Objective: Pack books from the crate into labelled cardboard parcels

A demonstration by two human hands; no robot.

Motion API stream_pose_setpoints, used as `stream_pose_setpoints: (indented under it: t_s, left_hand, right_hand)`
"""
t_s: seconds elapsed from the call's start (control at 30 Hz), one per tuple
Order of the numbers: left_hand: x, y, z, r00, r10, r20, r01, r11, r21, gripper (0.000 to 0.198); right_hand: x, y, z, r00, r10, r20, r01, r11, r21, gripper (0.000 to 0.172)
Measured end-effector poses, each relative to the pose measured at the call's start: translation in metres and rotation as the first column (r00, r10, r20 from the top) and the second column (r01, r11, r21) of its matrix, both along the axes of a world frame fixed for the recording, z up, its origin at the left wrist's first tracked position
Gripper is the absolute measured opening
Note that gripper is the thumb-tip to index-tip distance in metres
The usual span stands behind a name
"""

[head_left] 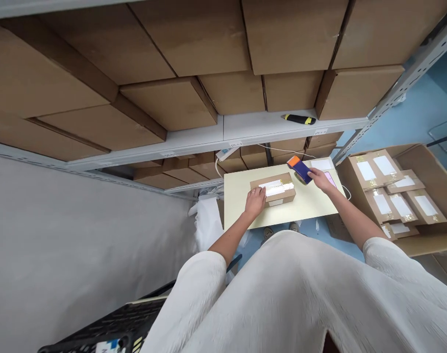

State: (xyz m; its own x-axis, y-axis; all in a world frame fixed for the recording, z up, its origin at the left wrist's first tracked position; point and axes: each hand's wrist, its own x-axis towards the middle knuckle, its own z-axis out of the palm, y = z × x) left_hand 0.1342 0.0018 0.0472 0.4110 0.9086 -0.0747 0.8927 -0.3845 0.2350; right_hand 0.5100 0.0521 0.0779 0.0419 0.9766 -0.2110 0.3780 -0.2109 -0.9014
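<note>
A small cardboard box (290,196) lies on the pale yellow table, with a white label (273,188) and shiny clear tape on its top. My left hand (256,201) grips the box at its left front part, fingertips on the label. In my right hand (320,180) is a purple and orange tape dispenser (300,169), held just beyond the box's right end. The tape roll is mostly hidden under the dispenser. Partly behind my right hand lies a phone with a pink screen (330,179).
The pale yellow table (311,208) stands against a metal shelf (194,139) stacked with cardboard boxes. A utility knife (300,119) lies on the shelf edge. To the right, a large open carton (429,238) holds several labelled boxes. A black crate (109,318) is at lower left.
</note>
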Motion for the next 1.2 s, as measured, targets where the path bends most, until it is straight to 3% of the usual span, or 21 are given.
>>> stream_pose_setpoints:
  t_s: [0.13, 0.3, 0.47, 0.63, 0.77, 0.87, 0.97, 1.07, 1.2]
  left_hand:
    - [0.001, 0.0, -0.001, 0.998, 0.02, 0.053, -0.021, 1.0, 0.008, 0.053]
    - [0.001, -0.002, -0.001, 0.992, 0.044, 0.122, -0.045, 0.999, 0.002, 0.05]
    - [0.001, -0.004, 0.0, 0.983, 0.057, 0.175, -0.059, 0.998, 0.006, 0.049]
    - [0.0, -0.003, 0.002, 0.979, 0.07, 0.193, -0.071, 0.997, -0.003, 0.05]
    - [-0.003, 0.004, 0.007, 0.95, 0.117, 0.29, -0.093, 0.991, -0.093, 0.049]
    - [-0.001, 0.016, 0.016, 0.81, 0.309, 0.499, -0.214, 0.947, -0.239, 0.04]
    - [0.007, 0.031, 0.028, 0.498, 0.539, 0.679, -0.325, 0.842, -0.43, 0.028]
    - [0.019, 0.045, 0.041, 0.253, 0.696, 0.672, -0.275, 0.718, -0.64, 0.028]
    - [0.032, 0.053, 0.051, 0.085, 0.792, 0.605, -0.184, 0.609, -0.772, 0.037]
  right_hand:
    - [-0.045, 0.019, 0.023, 0.952, 0.243, -0.185, -0.245, 0.969, 0.016, 0.047]
    - [-0.09, 0.026, 0.033, 0.927, 0.372, -0.056, -0.374, 0.926, -0.049, 0.039]
    - [-0.097, 0.022, 0.043, 0.882, 0.418, 0.216, -0.399, 0.908, -0.127, 0.038]
    - [-0.095, 0.019, 0.053, 0.728, 0.493, 0.477, -0.483, 0.862, -0.154, 0.051]
    - [-0.088, 0.022, 0.053, 0.669, 0.525, 0.527, -0.53, 0.833, -0.158, 0.043]
    - [-0.083, 0.024, 0.049, 0.662, 0.542, 0.517, -0.55, 0.82, -0.155, 0.042]
    - [-0.081, 0.024, 0.045, 0.669, 0.543, 0.508, -0.559, 0.818, -0.137, 0.041]
    - [-0.08, 0.023, 0.041, 0.688, 0.541, 0.484, -0.56, 0.82, -0.12, 0.041]
    - [-0.077, 0.024, 0.037, 0.692, 0.557, 0.46, -0.583, 0.806, -0.1, 0.042]
